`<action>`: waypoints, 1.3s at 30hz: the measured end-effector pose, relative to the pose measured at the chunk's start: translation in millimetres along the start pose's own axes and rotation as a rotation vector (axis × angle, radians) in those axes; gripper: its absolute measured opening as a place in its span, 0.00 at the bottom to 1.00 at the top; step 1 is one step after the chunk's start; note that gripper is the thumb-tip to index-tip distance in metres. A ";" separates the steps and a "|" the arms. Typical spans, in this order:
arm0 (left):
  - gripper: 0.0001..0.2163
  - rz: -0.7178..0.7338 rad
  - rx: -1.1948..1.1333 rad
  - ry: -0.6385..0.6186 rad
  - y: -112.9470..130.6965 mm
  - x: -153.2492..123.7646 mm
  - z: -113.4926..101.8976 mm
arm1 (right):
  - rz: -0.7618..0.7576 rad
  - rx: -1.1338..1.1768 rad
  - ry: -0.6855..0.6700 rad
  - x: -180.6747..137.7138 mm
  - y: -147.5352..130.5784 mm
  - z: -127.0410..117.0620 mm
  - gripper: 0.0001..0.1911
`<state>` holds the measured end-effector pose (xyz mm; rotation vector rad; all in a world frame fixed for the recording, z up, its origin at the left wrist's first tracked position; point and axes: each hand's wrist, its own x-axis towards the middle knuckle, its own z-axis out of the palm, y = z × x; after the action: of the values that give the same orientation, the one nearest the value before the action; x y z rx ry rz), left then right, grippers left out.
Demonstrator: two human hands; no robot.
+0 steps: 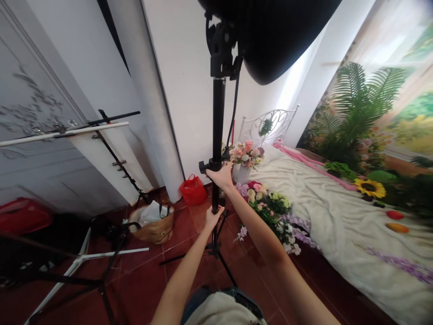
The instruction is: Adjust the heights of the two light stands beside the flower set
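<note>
A black light stand (218, 117) rises from the tiled floor in front of me, its tripod legs spread at the base. On its top sits a large black lamp head (280, 36), tilted to the right and cut off by the upper edge. My right hand (221, 175) is closed around the stand at the collar with its clamp knob (203, 167). Lower down, my left hand (213, 219) grips the stand's pole. A black cable (236, 104) hangs from the lamp head beside the pole.
At right, a bed (287, 176) bears a cream blanket, a sunflower (370, 188) and other props. Flower bunches (264, 198) stand beside it. A red bag (193, 190) and a wicker basket (154, 225) are on the floor. Backdrop stands (115, 158) and white legs (79, 259) occupy the left.
</note>
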<state>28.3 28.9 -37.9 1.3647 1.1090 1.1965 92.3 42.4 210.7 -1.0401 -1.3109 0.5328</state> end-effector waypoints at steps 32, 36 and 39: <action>0.10 -0.062 0.015 0.150 -7.0 16.6 9.7 | 0.086 -0.045 -0.411 -56.6 94.2 -31.6 0.17; 0.10 -0.062 0.016 0.127 -12.3 18.5 8.6 | 0.301 -0.013 -0.719 -91.5 140.1 -71.9 0.34; 0.11 -0.057 0.039 0.108 -15.5 19.4 8.6 | 0.400 -0.076 -0.769 -124.4 180.9 -86.6 0.32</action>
<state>38.3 49.0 -51.5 1.3021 1.2454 1.2248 186.3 -0.9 -1.4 -1.2223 -1.7996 1.2830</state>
